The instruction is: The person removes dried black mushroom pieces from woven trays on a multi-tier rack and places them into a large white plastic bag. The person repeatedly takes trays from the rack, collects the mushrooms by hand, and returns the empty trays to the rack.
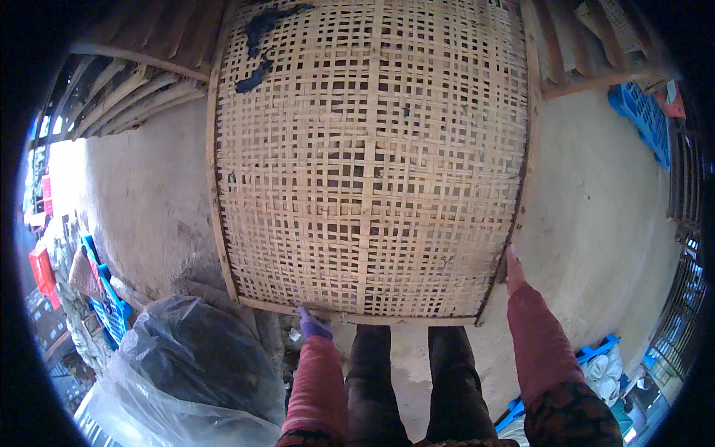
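Note:
A large woven bamboo tray [335, 184] with a wooden frame fills the middle of the view. On its near rail is my left hand [314, 325], in a purple covering, with the thumb side showing and the other fingers hidden below the wood. My right hand [514, 271] grips the right side rail close to the near corner, its fingers mostly behind the frame. A dark patch [260, 28] of material clings to the weave at the far left. Small dark bits sit elsewhere on the strips.
Clear plastic sheeting [184, 374] covers a dark bulky thing at the lower left. Wooden slatted racks [151, 98] flank the tray's far end. Blue plastic crates [642, 120] stand at the right, a red crate [44, 274] at far left. My legs [377, 380] are below the near rail.

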